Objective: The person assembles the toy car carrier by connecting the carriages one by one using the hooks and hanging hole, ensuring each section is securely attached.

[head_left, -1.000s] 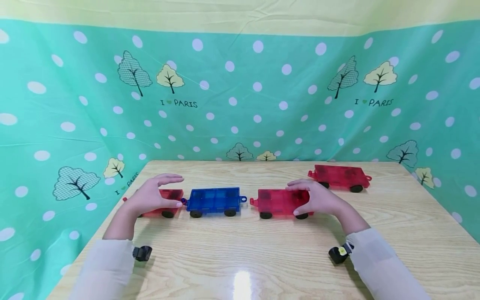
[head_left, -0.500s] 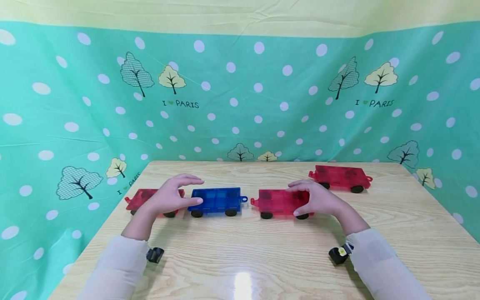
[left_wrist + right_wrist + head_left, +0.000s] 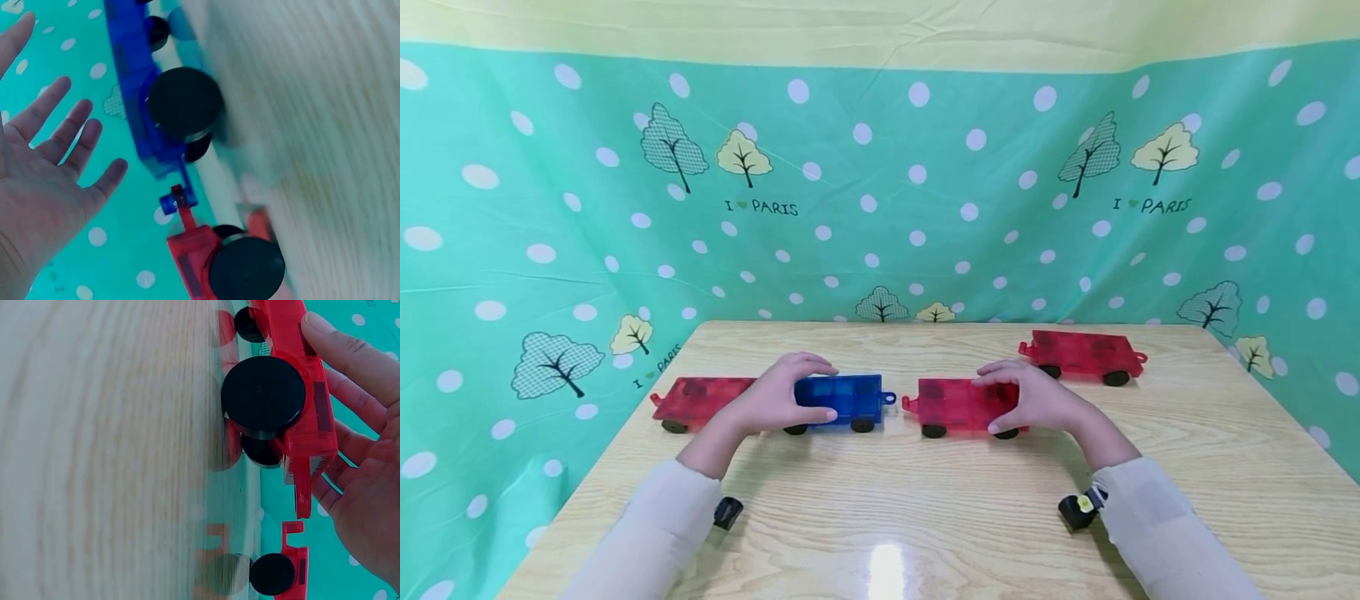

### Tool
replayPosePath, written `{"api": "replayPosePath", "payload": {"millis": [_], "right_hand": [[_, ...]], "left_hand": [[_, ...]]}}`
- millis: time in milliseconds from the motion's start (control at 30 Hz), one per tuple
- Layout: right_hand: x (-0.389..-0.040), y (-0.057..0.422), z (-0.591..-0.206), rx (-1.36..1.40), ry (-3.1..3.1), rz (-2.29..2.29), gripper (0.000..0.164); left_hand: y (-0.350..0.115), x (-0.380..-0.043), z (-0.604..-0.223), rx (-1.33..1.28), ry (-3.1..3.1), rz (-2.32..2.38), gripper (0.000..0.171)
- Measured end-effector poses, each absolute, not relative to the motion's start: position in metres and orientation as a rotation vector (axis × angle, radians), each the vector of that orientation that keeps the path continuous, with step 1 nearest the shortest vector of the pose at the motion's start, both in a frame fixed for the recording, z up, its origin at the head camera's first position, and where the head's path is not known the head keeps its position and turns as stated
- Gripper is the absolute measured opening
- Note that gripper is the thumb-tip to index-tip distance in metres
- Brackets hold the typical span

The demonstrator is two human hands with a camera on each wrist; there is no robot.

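My left hand [image 3: 771, 402] is over the left end of a clear blue toy train car [image 3: 857, 400], thumb in front and fingers behind. In the left wrist view its fingers are spread, with a gap to the blue car [image 3: 134, 87]. A red car [image 3: 700, 398] stands to the left, its coupler [image 3: 181, 199] linked with the blue one. My right hand [image 3: 1041, 398] holds another red car [image 3: 951, 404] by its right end, thumb on the near side and fingers behind [image 3: 356, 397]. A short gap separates this car's left hook from the blue ring.
One more red car [image 3: 1082, 354] stands farther back on the right of the wooden table [image 3: 985, 517]. A green dotted cloth [image 3: 925, 200] hangs behind the table's far edge. Both wrists wear a small black camera [image 3: 1077, 512].
My left hand has moved right, from the left red car to the blue car. The right hand and the cars stay where they were.
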State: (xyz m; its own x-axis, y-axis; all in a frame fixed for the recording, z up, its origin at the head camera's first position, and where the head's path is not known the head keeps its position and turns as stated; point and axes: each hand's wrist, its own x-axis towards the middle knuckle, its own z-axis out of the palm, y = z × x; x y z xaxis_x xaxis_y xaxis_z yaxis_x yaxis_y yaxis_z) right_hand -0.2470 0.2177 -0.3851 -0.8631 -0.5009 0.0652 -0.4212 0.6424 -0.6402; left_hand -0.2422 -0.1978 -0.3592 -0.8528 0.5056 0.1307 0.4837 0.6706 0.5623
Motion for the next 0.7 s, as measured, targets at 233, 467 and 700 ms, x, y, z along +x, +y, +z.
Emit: {"api": "replayPosePath", "payload": {"millis": [233,467,700], "right_hand": [[-0.248,0.218,-0.386,-0.772,2.735,-1.019,0.067],[-0.248,0.216,-0.385,-0.769,2.741,-1.009,0.066],[-0.248,0.216,-0.387,-0.779,2.749,-0.993,0.067]], "left_hand": [[-0.187,-0.25,-0.369,0.921,2.898,0.773,0.08],[-0.179,-0.257,-0.375,0.991,2.903,0.646,0.085],[-0.173,-0.264,-0.379,0.959,2.872,0.601,0.08]]}}
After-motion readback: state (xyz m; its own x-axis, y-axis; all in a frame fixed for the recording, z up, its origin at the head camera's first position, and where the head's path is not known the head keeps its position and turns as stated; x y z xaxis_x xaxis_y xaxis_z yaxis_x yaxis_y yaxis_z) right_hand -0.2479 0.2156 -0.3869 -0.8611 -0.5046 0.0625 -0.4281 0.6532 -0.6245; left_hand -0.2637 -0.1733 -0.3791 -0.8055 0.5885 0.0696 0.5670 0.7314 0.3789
